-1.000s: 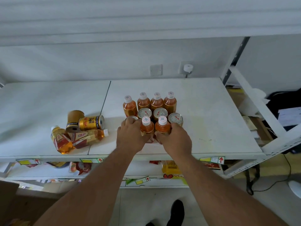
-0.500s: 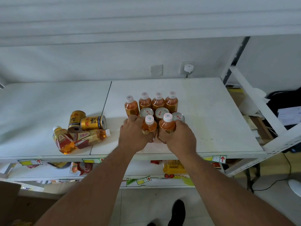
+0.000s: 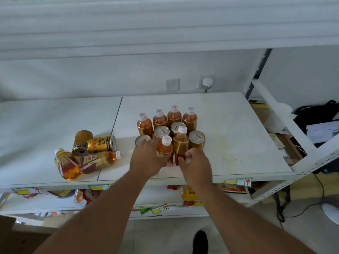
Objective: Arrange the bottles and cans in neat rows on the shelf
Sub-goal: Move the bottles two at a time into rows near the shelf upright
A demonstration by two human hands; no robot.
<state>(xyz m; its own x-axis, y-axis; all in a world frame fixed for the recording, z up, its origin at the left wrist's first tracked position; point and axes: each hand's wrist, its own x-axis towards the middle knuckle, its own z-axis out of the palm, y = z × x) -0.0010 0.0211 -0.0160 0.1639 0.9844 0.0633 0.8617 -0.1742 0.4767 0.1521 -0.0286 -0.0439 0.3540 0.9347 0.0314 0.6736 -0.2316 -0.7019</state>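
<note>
On the white shelf (image 3: pixel 238 136) several orange tea bottles (image 3: pixel 174 116) stand in a back row, with several gold cans (image 3: pixel 196 138) upright in a row in front of them. Two more bottles stand at the front of the group. My left hand (image 3: pixel 148 159) is wrapped around the left front bottle (image 3: pixel 165 146). At the base of the right front bottle (image 3: pixel 180 142), my right hand (image 3: pixel 197 166) pinches it with curled fingertips. Both bottles touch the cans.
At the left a loose pile lies on its side: two gold cans (image 3: pixel 101 143) and two bottles (image 3: pixel 67 165). A wall socket (image 3: pixel 206 82) sits behind the shelf. Snack packets fill the lower shelves (image 3: pixel 189 195). A slanted white frame bar (image 3: pixel 286 125) is at the right.
Both front bottles have moved back against the row of cans. My right hand has slid down from the bottle's body to its base, so more of the bottle shows.
</note>
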